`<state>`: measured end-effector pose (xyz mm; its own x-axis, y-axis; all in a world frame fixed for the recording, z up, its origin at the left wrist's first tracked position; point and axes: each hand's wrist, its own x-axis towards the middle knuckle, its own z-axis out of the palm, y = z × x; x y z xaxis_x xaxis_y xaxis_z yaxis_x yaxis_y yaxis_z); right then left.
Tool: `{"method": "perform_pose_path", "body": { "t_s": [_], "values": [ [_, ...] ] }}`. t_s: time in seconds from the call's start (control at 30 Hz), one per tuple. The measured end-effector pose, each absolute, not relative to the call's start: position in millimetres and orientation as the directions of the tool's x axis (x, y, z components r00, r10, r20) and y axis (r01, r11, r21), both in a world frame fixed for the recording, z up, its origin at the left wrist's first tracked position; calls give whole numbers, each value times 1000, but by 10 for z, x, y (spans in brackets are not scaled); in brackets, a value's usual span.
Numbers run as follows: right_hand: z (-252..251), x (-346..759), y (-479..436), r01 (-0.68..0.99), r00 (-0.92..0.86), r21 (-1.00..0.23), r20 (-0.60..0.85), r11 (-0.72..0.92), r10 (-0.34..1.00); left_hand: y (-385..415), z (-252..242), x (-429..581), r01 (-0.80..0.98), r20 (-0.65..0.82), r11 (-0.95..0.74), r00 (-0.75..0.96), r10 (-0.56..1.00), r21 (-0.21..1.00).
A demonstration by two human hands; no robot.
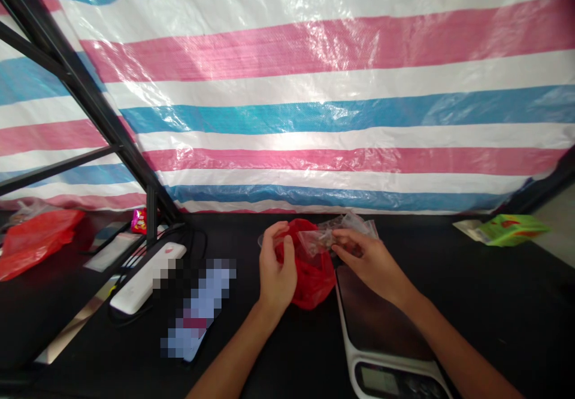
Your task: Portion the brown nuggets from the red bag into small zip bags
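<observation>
In the head view, we have our right hand (371, 261) with thumb and forefinger brought together on the edge of a small clear bag (309, 242), which sits over the top of a red bag (312, 288) on the black table (278, 366). Our left hand (276, 267) curves around the red bag's left side, thumb and fingers spread apart; we cannot tell whether it grips the plastic or merely steadies it. The small bag seems to hold something darkish, too blurred for us to name. Our pinch is narrow and the film looks slippery, so the small bag could slide from our fingertips or spill if its mouth is loose, which we cannot see. The red bag is soft and crumpled; without firm support it could fold in or tip over. Another clear bag (369, 229) lies just behind our right hand, so a knuckle could snag it. The scale (381, 321) stands right beside the red bag, beneath our right hand and forearm, and a dropped wrist could press its plate and upset any reading.
</observation>
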<state>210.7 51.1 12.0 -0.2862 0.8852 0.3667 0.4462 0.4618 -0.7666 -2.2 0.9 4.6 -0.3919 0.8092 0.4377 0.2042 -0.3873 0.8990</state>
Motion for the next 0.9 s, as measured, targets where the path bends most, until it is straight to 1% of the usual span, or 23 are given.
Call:
{"method": "perform_pose_path", "body": {
  "t_s": [0.07, 0.13, 0.23, 0.3, 0.37, 0.43, 0.53, 0.6, 0.67, 0.77, 0.9],
  "values": [
    [121, 2115, 495, 493, -321, -720, 371, 488, 871, 3, 78, -117, 383, 518, -391, -322, 792, 837],
    [117, 2116, 477, 510, -352, -693, 372, 509, 859, 11, 76, -169, 515, 544, -397, -167, 823, 759],
    [114, 2106, 460, 501, -375, -688, 375, 525, 848, 22, -13, -141, 623, 479, -396, 40, 877, 674],
    [128, 2091, 449, 473, -381, -714, 363, 517, 850, 15, -103, -80, 654, 402, -365, 100, 910, 662],
    [161, 2071, 433, 427, -390, -761, 332, 489, 859, -2, -179, -18, 667, 370, -350, 119, 922, 658],
    [202, 2050, 410, 373, -413, -813, 286, 447, 865, -20, -221, 28, 672, 371, -346, 113, 922, 655],
    [246, 2028, 379, 293, -454, -877, 222, 380, 863, -29, -230, 59, 667, 377, -325, 71, 923, 670],
    [254, 2021, 368, 268, -459, -891, 217, 367, 861, -21, -228, 62, 649, 372, -306, 37, 927, 697],
    [252, 2021, 363, 294, -427, -867, 257, 402, 867, -5, -234, 56, 641, 368, -288, 10, 930, 712],
    [255, 2025, 358, 358, -375, -792, 364, 495, 853, 24, -244, 39, 666, 361, -278, 15, 933, 692],
    [279, 2032, 344, 350, -387, -724, 466, 594, 796, 45, -220, 19, 672, 376, -295, 25, 926, 679]
  ]
}}
